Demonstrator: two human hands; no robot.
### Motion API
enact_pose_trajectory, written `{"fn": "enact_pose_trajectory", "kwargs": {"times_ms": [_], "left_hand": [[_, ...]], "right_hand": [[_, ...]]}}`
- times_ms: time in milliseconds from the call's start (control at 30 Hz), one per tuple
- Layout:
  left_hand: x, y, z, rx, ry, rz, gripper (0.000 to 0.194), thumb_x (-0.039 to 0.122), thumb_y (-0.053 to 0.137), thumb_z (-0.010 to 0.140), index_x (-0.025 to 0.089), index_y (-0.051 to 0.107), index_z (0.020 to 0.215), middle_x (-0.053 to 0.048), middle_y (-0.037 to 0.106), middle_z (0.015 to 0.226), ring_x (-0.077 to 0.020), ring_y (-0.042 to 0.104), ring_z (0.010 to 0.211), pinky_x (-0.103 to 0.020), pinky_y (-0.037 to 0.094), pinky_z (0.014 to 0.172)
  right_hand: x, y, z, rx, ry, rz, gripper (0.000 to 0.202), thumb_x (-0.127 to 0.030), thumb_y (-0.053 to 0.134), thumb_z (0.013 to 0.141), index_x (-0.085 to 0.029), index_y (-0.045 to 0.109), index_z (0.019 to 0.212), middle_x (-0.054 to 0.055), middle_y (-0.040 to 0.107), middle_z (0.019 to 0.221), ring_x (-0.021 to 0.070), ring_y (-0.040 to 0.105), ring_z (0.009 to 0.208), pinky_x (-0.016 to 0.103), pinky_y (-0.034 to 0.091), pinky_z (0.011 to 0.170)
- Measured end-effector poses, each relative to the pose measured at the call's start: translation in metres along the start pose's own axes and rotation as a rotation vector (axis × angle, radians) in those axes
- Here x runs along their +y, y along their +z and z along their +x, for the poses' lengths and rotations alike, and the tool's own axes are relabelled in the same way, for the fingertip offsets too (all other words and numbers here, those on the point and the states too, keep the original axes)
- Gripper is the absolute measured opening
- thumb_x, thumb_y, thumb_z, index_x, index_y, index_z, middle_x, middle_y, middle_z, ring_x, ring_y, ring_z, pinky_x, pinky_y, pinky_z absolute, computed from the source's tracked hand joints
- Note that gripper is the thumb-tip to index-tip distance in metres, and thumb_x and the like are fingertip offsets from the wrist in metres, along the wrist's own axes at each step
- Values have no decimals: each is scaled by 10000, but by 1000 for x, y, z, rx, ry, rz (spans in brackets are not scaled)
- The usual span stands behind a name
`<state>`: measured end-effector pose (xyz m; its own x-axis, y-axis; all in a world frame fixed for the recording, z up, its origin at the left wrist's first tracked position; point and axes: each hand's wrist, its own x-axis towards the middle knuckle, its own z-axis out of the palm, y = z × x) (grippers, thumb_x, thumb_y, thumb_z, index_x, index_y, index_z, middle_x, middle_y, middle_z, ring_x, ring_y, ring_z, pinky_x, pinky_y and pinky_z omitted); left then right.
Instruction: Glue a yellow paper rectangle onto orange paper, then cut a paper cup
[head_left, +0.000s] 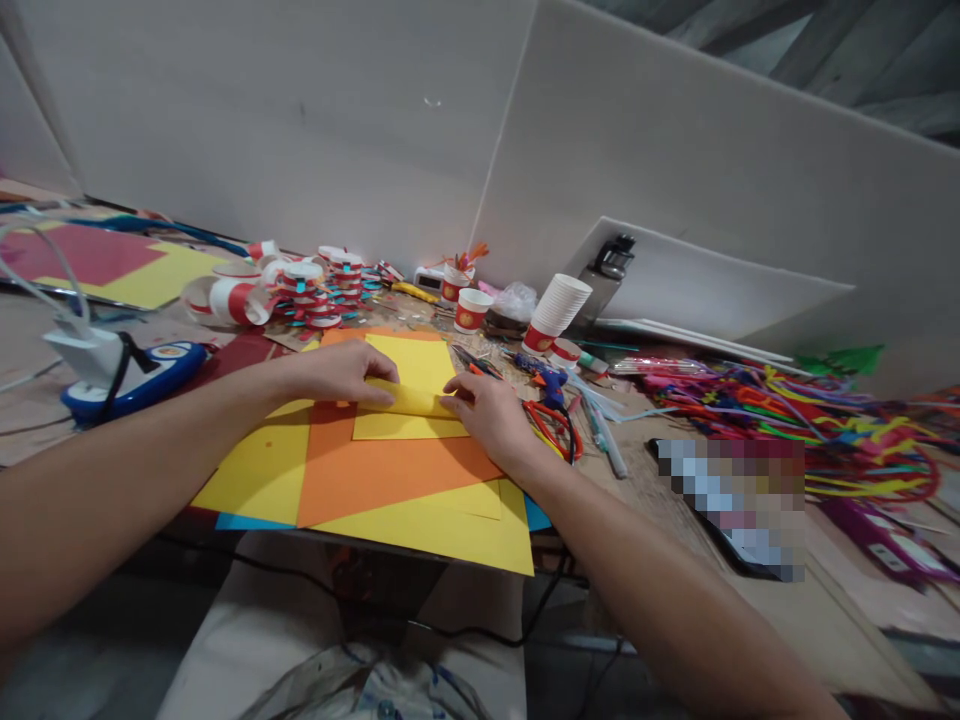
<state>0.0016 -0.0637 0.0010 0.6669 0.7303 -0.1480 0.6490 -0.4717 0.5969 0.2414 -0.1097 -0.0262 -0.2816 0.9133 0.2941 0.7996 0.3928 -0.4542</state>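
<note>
Curled yellow paper (411, 400) is pinched by narrowed fingers (381, 366) of the left hand (341, 370) and right hand (491, 412); printing on red-and-white paper cups (471, 316) is unreadable.

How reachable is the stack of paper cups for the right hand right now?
Probably yes, once the right hand leaves the curled yellow sheet. The cup stack stands just beyond, uncovered; a blue tool lies low nearby but seems easy to skirt.

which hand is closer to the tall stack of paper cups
Right. The right hand is in front and left of the cup stack; the left hand is farther off to the left.
</note>
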Motion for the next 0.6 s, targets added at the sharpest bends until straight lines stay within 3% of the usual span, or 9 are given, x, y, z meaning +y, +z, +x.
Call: {"fn": "enact_pose_trajectory", "kwargs": {"times_ms": [200,333,400,467,533,600], "left_hand": [[1,6,2,21,68,10,299,433,571,771,161,691,744,3,636,649,-106,526,571,-192,358,517],[-1,8,4,45,77,52,277,403,574,765,155,672,692,7,603,603,-103,502,552,-194,337,506],[0,7,4,46,75,58,274,397,572,764,154,663,678,8,591,589,-102,491,539,-195,330,499],[2,6,3,43,70,62,269,393,569,763,155,657,671,8,590,590,-103,492,541,-195,331,499],[4,6,2,39,59,63,259,389,573,755,157,655,673,7,595,594,-107,497,546,-195,335,500],[5,6,2,31,53,51,242,382,581,747,159,659,692,5,609,613,-111,511,557,-194,345,505]], "right_hand": [[2,3,5,66,-78,-34,135,-251,678,812,-174,692,922,53,691,853,170,592,804,271,426,726],[17,-23,6,238,-76,-166,144,-268,567,887,-178,678,907,70,679,919,187,581,874,292,423,785],[30,-43,5,330,38,-292,189,-291,528,904,-174,675,910,92,676,935,209,587,895,318,427,813],[46,-60,2,341,213,-452,243,-330,537,895,-152,670,990,143,664,1021,252,589,980,355,428,853],[61,-71,0,237,406,-579,398,-412,533,889,-96,646,1103,209,654,1072,309,592,1036,399,435,860],[73,-74,0,77,580,-635,533,-506,517,875,-38,655,1088,265,660,1047,355,618,1008,426,451,828]]}}
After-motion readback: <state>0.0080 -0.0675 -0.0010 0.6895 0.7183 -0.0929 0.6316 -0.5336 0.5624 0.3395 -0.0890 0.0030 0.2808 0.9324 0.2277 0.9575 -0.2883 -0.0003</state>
